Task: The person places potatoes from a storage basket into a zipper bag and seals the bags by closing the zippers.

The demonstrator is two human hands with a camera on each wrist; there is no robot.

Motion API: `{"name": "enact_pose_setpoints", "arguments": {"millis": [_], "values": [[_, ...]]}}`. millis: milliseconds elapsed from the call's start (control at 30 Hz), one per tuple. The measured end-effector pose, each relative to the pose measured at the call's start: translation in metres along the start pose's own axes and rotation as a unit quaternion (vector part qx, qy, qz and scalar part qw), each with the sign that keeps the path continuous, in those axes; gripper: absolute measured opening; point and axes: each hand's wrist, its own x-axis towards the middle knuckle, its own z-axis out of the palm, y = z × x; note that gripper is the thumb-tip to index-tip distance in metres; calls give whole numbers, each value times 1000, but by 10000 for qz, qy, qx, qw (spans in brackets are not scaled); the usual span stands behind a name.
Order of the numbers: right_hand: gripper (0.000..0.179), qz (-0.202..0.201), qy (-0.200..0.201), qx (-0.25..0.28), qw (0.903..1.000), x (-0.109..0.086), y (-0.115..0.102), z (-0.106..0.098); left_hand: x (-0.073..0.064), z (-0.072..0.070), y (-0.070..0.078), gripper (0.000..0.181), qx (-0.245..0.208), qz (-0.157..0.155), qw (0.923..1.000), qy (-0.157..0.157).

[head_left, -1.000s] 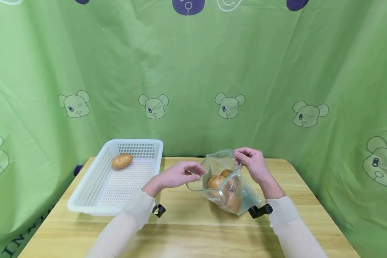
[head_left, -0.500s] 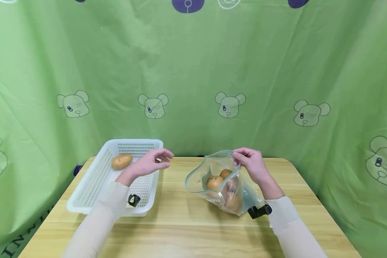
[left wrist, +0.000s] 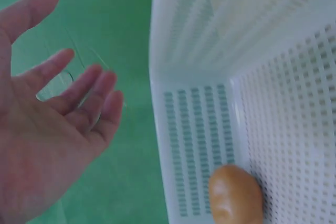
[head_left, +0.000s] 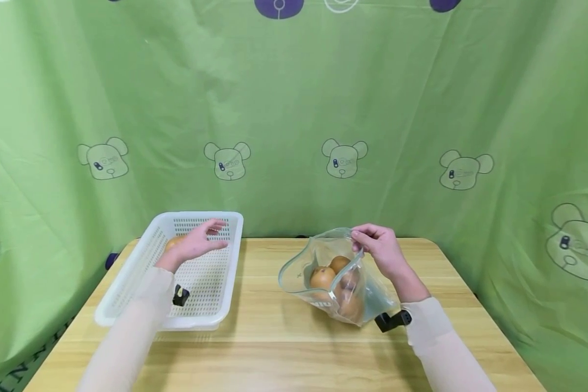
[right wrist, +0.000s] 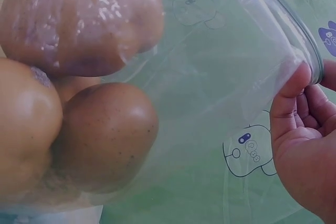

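Observation:
A clear zip bag [head_left: 294,275] stands with its mouth spread on the right half of the table. Several brown potatoes [head_left: 322,277] lie inside it, seen close through the plastic in the right wrist view. My right hand [head_left: 379,247] pinches the bag's rim between thumb and fingers. Over the white basket [head_left: 227,294] hovers my left hand [head_left: 196,242], fingers spread and holding nothing. One potato [left wrist: 235,195] lies in the basket near its far left corner; in the head view my left hand and wrist partly cover it.
The wooden table [head_left: 259,348] carries the basket on the left and the bag on the right. A green curtain [head_left: 284,109] with printed bear faces hangs behind the table and along both sides.
My left hand has moved left, away from the bag's mouth, to above the basket. My right hand keeps its pinch on the bag's rim.

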Motion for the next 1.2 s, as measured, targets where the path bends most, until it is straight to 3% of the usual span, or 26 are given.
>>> {"name": "enact_pose_setpoints", "arguments": {"millis": [200,467,800,1000,1200], "values": [[14,30,-18,36,10000,-2,-2,-2,2,-8,-18,79,362,-481,9980,199],[13,28,-57,47,10000,-4,-4,-4,2,-12,-43,83,453,-975,9928,521],[9,46,-46,-1,10000,-5,-7,-3,-3,-20,-66,77,306,-1178,9907,600],[12,82,-23,-16,10000,-5,-6,-5,-6,-22,-80,74,493,-802,9927,760],[10,85,6,-53,9999,-5,-7,-5,-14,-23,-87,76,463,-823,9926,765]]}}
